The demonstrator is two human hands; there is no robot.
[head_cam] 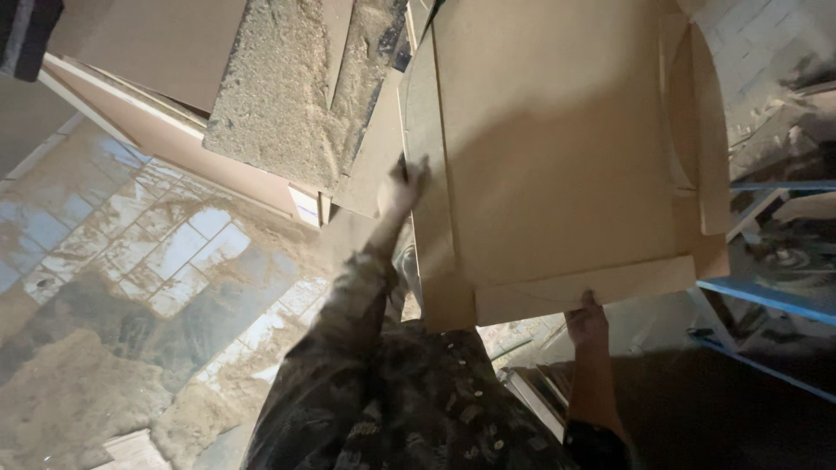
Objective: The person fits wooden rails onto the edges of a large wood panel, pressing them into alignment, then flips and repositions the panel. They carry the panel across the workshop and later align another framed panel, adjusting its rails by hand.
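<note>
Two hands: on board (pixel 557 148)
Left hand (pixel 402 187): fingers spread flat on left edge
Right hand (pixel 586 320): fingers curled under near edge
Risk: board tips, slips onto sawdusty floor (pixel 113 261)

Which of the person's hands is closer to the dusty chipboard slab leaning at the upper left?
Left. The left hand presses the side edge of the large brown fibreboard panel, just beside the dusty chipboard slab. The right hand grips the panel's bottom edge, farther away.
</note>
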